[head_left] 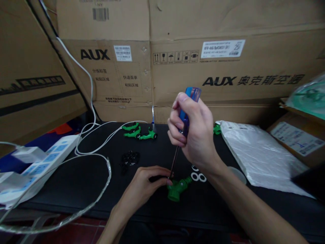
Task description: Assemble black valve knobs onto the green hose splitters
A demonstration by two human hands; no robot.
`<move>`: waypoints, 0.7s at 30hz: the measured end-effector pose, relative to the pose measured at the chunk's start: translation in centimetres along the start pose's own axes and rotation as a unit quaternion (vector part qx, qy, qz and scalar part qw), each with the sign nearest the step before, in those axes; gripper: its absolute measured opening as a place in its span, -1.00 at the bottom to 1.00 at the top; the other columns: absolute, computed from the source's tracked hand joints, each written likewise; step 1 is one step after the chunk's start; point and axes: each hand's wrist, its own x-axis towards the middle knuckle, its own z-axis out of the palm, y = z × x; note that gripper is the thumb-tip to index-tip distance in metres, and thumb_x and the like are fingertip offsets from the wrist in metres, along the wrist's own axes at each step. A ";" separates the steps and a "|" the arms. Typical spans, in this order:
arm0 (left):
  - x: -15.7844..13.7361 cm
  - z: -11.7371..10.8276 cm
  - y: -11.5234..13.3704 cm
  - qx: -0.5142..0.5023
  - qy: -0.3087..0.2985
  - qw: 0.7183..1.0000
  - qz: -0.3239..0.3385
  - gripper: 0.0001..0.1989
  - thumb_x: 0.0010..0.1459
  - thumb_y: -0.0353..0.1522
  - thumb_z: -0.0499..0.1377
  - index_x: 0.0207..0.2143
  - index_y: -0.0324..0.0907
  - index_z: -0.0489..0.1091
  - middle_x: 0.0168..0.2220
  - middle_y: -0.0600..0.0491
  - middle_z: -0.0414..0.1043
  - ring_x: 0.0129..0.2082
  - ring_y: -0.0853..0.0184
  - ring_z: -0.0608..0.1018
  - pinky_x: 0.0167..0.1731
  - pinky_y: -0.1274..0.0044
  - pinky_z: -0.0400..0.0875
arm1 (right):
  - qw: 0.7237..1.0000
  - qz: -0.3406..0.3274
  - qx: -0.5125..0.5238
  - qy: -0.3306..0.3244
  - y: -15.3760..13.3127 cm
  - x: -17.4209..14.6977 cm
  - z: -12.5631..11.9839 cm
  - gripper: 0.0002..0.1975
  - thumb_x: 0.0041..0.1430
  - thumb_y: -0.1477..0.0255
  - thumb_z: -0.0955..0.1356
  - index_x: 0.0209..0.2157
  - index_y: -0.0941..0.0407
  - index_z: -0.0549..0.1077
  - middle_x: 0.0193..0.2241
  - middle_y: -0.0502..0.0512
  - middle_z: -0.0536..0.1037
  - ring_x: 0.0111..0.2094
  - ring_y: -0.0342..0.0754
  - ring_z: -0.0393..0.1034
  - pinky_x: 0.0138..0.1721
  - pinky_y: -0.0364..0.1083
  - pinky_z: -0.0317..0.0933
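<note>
My right hand (194, 125) is wrapped round the blue handle of a screwdriver (174, 164), its shaft slanting down and to the left. The tip meets a green plastic Y-shaped hose connector (179, 189) on the black table. Down at the tip, my left hand (147, 183) has its thumb and fingers closed on the connector's left end. Whether those fingers also hold a screw is too small to tell. White ring washers (198, 177) lie just right of the connector, partly behind my right wrist. A pile of small black parts (130, 158) lies to the left.
Several green connectors (139, 132) lie at the back of the table (106, 189). A white power strip (48, 162) and looping white cables (106, 145) occupy the left. A white plastic package (259, 152) and a carton (299, 132) stand right. Large cardboard boxes (177, 74) wall off the back.
</note>
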 end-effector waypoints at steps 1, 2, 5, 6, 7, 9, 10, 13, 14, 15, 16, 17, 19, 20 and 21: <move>0.0 0.0 0.0 -0.001 0.001 1.000 -0.001 -0.87 0.20 -0.40 0.34 -0.22 -0.03 0.67 -0.12 0.09 0.68 -0.11 0.22 0.68 -0.03 0.48 0.53 | 1.000 0.001 -0.005 0.001 0.2 0.0 0.0 -0.72 0.32 0.23 0.38 -0.40 0.04 0.28 -0.64 -0.21 0.12 -0.75 -0.31 -0.14 -0.79 -0.25 -0.25; 0.0 0.0 0.1 -0.001 0.001 1.000 -0.001 -0.88 0.20 -0.39 0.34 -0.22 -0.03 0.67 -0.12 0.09 0.68 -0.11 0.21 0.68 -0.03 0.47 0.53 | 1.000 0.001 -0.008 0.003 0.4 0.0 -0.1 -0.71 0.30 0.22 0.40 -0.40 0.04 0.28 -0.65 -0.21 0.12 -0.75 -0.31 -0.13 -0.79 -0.25 -0.24; 0.0 0.0 0.1 -0.002 0.000 1.000 0.001 -0.88 0.20 -0.38 0.34 -0.21 -0.02 0.67 -0.12 0.09 0.68 -0.10 0.21 0.68 -0.02 0.46 0.53 | 1.000 -0.005 -0.012 0.003 0.5 0.0 -0.1 -0.68 0.25 0.20 0.44 -0.41 0.03 0.27 -0.65 -0.21 0.12 -0.75 -0.30 -0.11 -0.79 -0.24 -0.25; 0.0 0.0 0.1 -0.001 0.000 1.000 0.001 -0.87 0.21 -0.38 0.34 -0.21 -0.02 0.67 -0.11 0.10 0.68 -0.09 0.21 0.68 -0.02 0.47 0.53 | 1.000 -0.006 -0.014 0.004 0.5 0.0 -0.1 -0.67 0.24 0.19 0.44 -0.41 0.03 0.27 -0.65 -0.21 0.12 -0.75 -0.30 -0.11 -0.79 -0.24 -0.25; 0.0 0.0 0.1 0.000 -0.001 1.000 0.002 -0.87 0.21 -0.38 0.34 -0.20 -0.01 0.67 -0.11 0.10 0.68 -0.09 0.22 0.67 -0.01 0.48 0.52 | 1.000 -0.005 -0.018 0.005 0.5 0.0 -0.1 -0.66 0.24 0.18 0.44 -0.41 0.03 0.27 -0.65 -0.21 0.12 -0.75 -0.30 -0.11 -0.79 -0.24 -0.25; 0.0 0.0 0.1 0.003 -0.001 1.000 0.003 -0.86 0.21 -0.38 0.34 -0.20 0.00 0.67 -0.11 0.11 0.68 -0.09 0.22 0.67 -0.01 0.47 0.52 | 1.000 -0.004 -0.027 0.009 0.5 -0.1 -0.1 -0.67 0.24 0.17 0.43 -0.41 0.02 0.26 -0.64 -0.21 0.11 -0.75 -0.30 -0.12 -0.79 -0.24 -0.24; 0.0 0.0 0.1 0.004 -0.001 1.000 0.003 -0.86 0.21 -0.38 0.34 -0.20 0.00 0.67 -0.11 0.11 0.68 -0.09 0.21 0.67 -0.01 0.47 0.52 | 1.000 -0.004 -0.029 0.010 0.5 -0.1 -0.1 -0.67 0.25 0.17 0.43 -0.41 0.02 0.27 -0.64 -0.21 0.11 -0.74 -0.30 -0.13 -0.79 -0.24 -0.23; 0.1 0.0 0.3 0.004 0.001 1.000 0.001 -0.87 0.20 -0.38 0.35 -0.20 -0.02 0.67 -0.11 0.09 0.68 -0.10 0.20 0.68 -0.01 0.45 0.53 | 1.000 -0.006 -0.027 0.012 0.5 -0.2 -0.1 -0.69 0.27 0.17 0.42 -0.40 0.03 0.28 -0.65 -0.21 0.11 -0.74 -0.30 -0.14 -0.79 -0.24 -0.23; 0.1 0.0 0.3 0.004 0.001 1.000 -0.001 -0.87 0.19 -0.38 0.35 -0.20 -0.03 0.67 -0.11 0.09 0.68 -0.10 0.20 0.68 -0.01 0.45 0.53 | 1.000 -0.006 -0.024 0.013 0.5 -0.3 0.0 -0.69 0.27 0.18 0.41 -0.40 0.03 0.28 -0.65 -0.21 0.11 -0.75 -0.31 -0.14 -0.79 -0.24 -0.23; 0.1 0.0 0.3 0.003 0.001 1.000 -0.003 -0.86 0.19 -0.39 0.35 -0.20 -0.03 0.67 -0.11 0.09 0.68 -0.11 0.20 0.68 -0.02 0.46 0.53 | 1.000 -0.006 -0.021 0.012 0.4 -0.3 0.0 -0.70 0.28 0.18 0.41 -0.40 0.03 0.28 -0.65 -0.22 0.11 -0.75 -0.31 -0.14 -0.78 -0.25 -0.23; 0.1 0.0 0.4 0.002 0.002 1.000 -0.004 -0.86 0.19 -0.39 0.35 -0.20 -0.03 0.67 -0.11 0.09 0.68 -0.10 0.21 0.68 -0.02 0.47 0.53 | 1.000 -0.005 -0.019 0.013 0.4 -0.3 0.1 -0.70 0.29 0.20 0.40 -0.40 0.03 0.28 -0.65 -0.22 0.12 -0.75 -0.31 -0.14 -0.78 -0.25 -0.23; 0.1 0.0 0.3 0.002 0.003 1.000 -0.003 -0.87 0.19 -0.39 0.35 -0.21 -0.03 0.67 -0.11 0.09 0.68 -0.10 0.21 0.68 -0.02 0.48 0.52 | 1.000 -0.005 -0.015 0.013 0.3 -0.3 0.1 -0.71 0.30 0.21 0.39 -0.40 0.04 0.28 -0.66 -0.21 0.12 -0.75 -0.31 -0.14 -0.78 -0.25 -0.23; 0.1 0.0 0.3 0.004 0.005 1.000 -0.001 -0.87 0.19 -0.39 0.35 -0.21 -0.04 0.67 -0.12 0.10 0.68 -0.10 0.23 0.68 -0.03 0.50 0.52 | 1.000 -0.003 -0.007 0.016 0.2 -0.3 0.3 -0.73 0.32 0.25 0.37 -0.41 0.05 0.28 -0.66 -0.21 0.12 -0.75 -0.31 -0.14 -0.78 -0.25 -0.24; 0.1 0.0 0.2 0.005 0.005 1.000 0.001 -0.87 0.20 -0.39 0.35 -0.21 -0.04 0.67 -0.12 0.10 0.68 -0.10 0.23 0.68 -0.03 0.50 0.52 | 1.000 -0.002 -0.002 0.017 0.1 -0.3 0.3 -0.73 0.33 0.27 0.36 -0.41 0.05 0.28 -0.67 -0.21 0.12 -0.75 -0.31 -0.14 -0.78 -0.26 -0.24; 0.0 0.0 0.2 0.007 0.005 1.000 0.003 -0.88 0.19 -0.39 0.35 -0.21 -0.04 0.67 -0.12 0.10 0.69 -0.11 0.23 0.68 -0.03 0.50 0.52 | 1.000 -0.002 0.002 0.018 0.1 -0.3 0.3 -0.74 0.33 0.28 0.35 -0.42 0.05 0.28 -0.67 -0.21 0.12 -0.75 -0.31 -0.14 -0.78 -0.26 -0.24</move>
